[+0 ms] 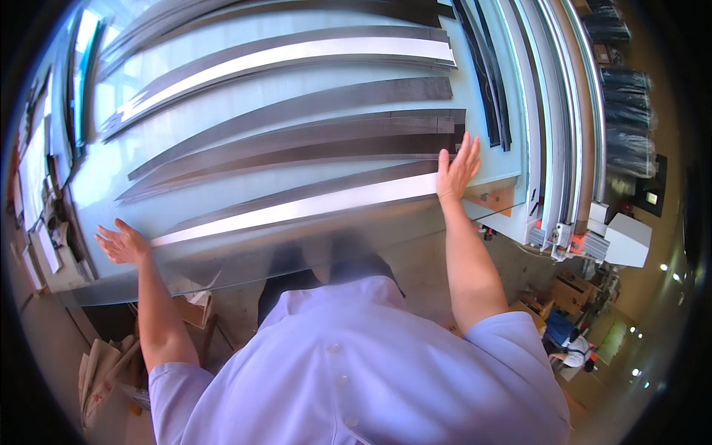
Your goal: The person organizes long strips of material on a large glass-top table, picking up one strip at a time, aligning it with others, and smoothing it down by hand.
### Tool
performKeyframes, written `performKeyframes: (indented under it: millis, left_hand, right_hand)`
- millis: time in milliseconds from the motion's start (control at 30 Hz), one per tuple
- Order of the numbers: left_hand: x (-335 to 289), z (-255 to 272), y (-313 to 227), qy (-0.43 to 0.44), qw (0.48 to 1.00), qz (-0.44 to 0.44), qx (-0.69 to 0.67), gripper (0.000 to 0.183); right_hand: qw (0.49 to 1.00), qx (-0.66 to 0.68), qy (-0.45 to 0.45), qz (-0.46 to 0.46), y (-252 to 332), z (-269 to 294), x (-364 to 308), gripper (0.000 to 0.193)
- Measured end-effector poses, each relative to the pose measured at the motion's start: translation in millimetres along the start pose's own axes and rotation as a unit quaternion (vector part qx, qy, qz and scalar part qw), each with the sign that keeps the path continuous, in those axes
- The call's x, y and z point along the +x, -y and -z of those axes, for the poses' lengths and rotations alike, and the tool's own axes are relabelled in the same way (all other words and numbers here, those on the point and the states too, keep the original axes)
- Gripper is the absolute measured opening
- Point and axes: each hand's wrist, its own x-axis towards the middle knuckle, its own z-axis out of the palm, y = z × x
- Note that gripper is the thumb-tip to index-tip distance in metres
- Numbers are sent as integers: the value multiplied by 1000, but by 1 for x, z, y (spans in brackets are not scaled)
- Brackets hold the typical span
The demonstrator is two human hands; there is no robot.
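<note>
"At either end of the white strip (297, 211), you have a hand: your left hand (124, 242) by its left end, your right hand (457, 172) by its right. The grip is spread on both sides, fingers apart, with nothing pinched."

"Touching, or just near?"

"Your right hand overlaps the end in view, and your left sits close beside the other. Whether either presses on the strip, you can't tell from here."

"And where does the strip lie?"

"Along the near side of the desk (104, 170), running from hand to hand, with a dark strip (311, 191) showing along its far edge."

"Which step does this look like?"

"You seem to be evening the strip out, judging by a spread hand at each end."

"What would the next move call for?"

"Probably both ends shifted together, lightly, since a piece so long and thin may bow in the middle. You'd do well to keep your fingers off the stacked dark strips (334, 137) just beyond; a wide sweep could skew them. Farther off lies another white strip (297, 53), and the rail (558, 96) to the right stands apart from your right hand."
</note>
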Motion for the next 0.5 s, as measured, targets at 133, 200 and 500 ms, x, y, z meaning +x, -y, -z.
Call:
performKeyframes:
  millis: [133,200,500]
  left_hand:
    - [-43,47,-59,-2,978,-155,-142,64]
    - [-96,95,-113,141,907,-303,-257,74]
    - [-146,173,-190,365,789,-442,-221,102]
  right_hand:
    - [976,131,-32,170,41,30,-11,77]
    - [933,184,119,284,92,63,-29,72]
    - [867,113,252,415,128,66,-50,75]
